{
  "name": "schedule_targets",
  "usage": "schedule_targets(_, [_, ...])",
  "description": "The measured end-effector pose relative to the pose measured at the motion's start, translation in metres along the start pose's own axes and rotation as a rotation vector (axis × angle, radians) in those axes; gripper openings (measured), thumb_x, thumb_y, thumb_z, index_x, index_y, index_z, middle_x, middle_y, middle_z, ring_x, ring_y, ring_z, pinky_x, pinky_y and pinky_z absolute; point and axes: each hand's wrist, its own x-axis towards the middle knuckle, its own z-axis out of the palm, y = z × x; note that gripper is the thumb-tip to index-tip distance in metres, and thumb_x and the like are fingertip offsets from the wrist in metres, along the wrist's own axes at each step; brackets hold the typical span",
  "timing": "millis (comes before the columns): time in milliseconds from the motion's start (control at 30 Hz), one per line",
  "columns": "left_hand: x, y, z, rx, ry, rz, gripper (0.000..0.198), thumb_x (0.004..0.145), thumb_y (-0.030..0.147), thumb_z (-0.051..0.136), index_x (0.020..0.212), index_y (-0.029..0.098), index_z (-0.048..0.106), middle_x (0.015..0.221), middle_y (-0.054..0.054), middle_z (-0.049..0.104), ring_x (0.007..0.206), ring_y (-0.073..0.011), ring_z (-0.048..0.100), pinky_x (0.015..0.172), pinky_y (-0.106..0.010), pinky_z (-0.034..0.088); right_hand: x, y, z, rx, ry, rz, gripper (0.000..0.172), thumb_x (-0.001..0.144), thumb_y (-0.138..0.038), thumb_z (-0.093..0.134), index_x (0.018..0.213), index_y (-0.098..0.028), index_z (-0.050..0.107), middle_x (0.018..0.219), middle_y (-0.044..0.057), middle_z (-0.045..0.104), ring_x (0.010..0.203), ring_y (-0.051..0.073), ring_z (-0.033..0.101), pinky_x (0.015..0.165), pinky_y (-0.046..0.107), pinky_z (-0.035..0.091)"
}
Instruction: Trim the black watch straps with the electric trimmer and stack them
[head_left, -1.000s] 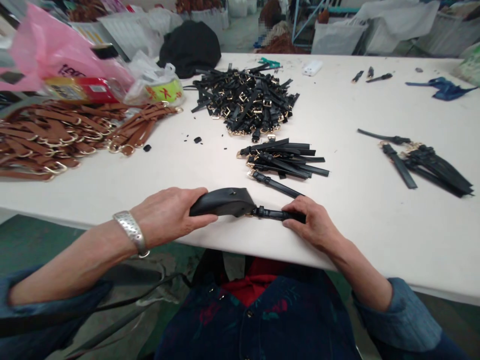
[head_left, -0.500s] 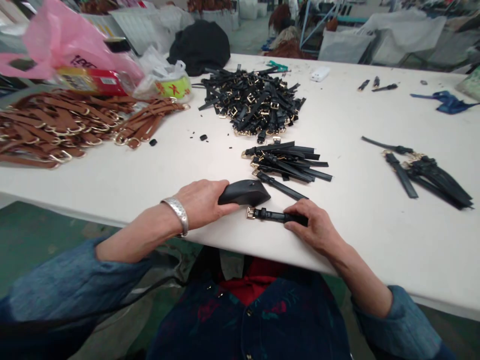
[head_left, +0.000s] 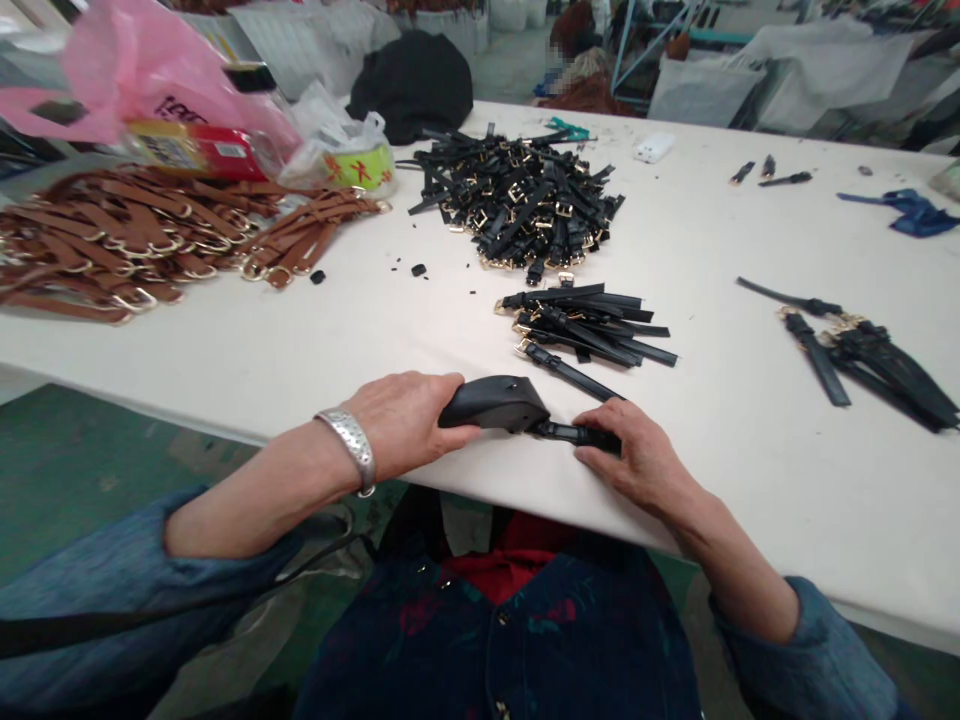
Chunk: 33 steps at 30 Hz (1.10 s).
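red Chinese characters on yellow roll (head_left: pixel 352 168), not clearly legible, dark print on pink bag (head_left: pixel 142 70), too blurred to read

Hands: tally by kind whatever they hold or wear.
In the left hand, black wedge-shaped handheld tool: 1
Under the right hand, thin black leather strap: 1
On the left wrist, silver metal bangle: 1
Total: 3

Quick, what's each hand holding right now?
Left hand: closed around the black tool.
Right hand: closed on one end of the black strap.
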Motion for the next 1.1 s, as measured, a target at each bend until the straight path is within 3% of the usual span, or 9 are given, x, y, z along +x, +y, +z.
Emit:
schedule_targets(167, [0.005, -0.007, 0.011, -0.094, 0.053, -0.006, 0.049, 0.077, 0.061, 0.042, 0.098, 0.02, 0.06, 0.081, -0.009, 0.07, 0.071, -0.0229, 0.063, 0.06, -0.029, 0.041, 0.007, -0.011, 0.003, -0.118, -0.013, 0.013, 0.022, 0.085, -0.031, 0.055, 0.101, -0.024, 0.067, 0.094, 0.007, 0.061, 0.09, 0.023, 0.055, 0.079, 0.038, 0.044])
schedule_targets(433, [-0.015, -0.033, 0.028, -0.142, 0.075, -0.046, 0.048, 0.077, 0.063, 0.04, 0.093, 0.021, 0.057, 0.071, -0.008, 0.065, 0.064, -0.023, 0.06, 0.056, -0.031, 0.037, 0.002, 0.007, 0.004, 0.197, 0.014, -0.07, 0.029, 0.077, -0.018, 0.06, 0.105, -0.023, 0.066, 0.101, 0.005, 0.062, 0.094, 0.02, 0.057, 0.087, 0.036, 0.045])
schedule_targets(533, [-0.025, -0.025, 0.023, -0.073, 0.081, -0.026, 0.047, 0.078, 0.062, 0.039, 0.095, 0.022, 0.057, 0.068, -0.007, 0.064, 0.062, -0.0234, 0.059, 0.055, -0.031, 0.035, 0.001, 0.007, 0.006, 0.194, 0.033, -0.077, 0.033, 0.073, -0.015, 0.061, 0.105, -0.023, 0.066, 0.101, 0.005, 0.062, 0.094, 0.02, 0.057, 0.087, 0.037, 0.045])
schedule_targets(667, [-0.031, -0.002, 0.01, 0.05, 0.089, 0.106, 0.04, 0.08, 0.058, 0.04, 0.094, 0.024, 0.056, 0.072, -0.005, 0.065, 0.062, -0.0222, 0.06, 0.053, -0.03, 0.032, 0.002, 0.009, 0.009, 0.214, 0.061, -0.096, 0.034, 0.073, -0.014, 0.062, 0.106, -0.023, 0.066, 0.101, 0.005, 0.063, 0.095, 0.02, 0.058, 0.087, 0.037, 0.046])
schedule_targets(867, [-0.016, 0.03, -0.01, 0.221, 0.07, 0.231, 0.029, 0.082, 0.048, 0.043, 0.095, 0.024, 0.054, 0.078, -0.004, 0.067, 0.061, -0.0207, 0.06, 0.049, -0.03, 0.026, 0.004, 0.015, 0.007, 0.243, 0.071, -0.115, 0.034, 0.072, -0.012, 0.061, 0.105, -0.023, 0.066, 0.101, 0.005, 0.064, 0.096, 0.02, 0.058, 0.087, 0.037, 0.046])
schedule_targets(1100, [-0.009, 0.033, -0.017, 0.248, 0.029, 0.254, 0.028, 0.082, 0.048, 0.044, 0.093, 0.024, 0.053, 0.078, -0.006, 0.068, 0.063, -0.0237, 0.062, 0.049, -0.031, 0.028, 0.0, 0.004, 0.005, 0.244, 0.087, -0.1, 0.04, 0.068, -0.008, 0.055, 0.104, -0.022, 0.065, 0.1, 0.005, 0.063, 0.092, 0.019, 0.059, 0.085, 0.034, 0.047])
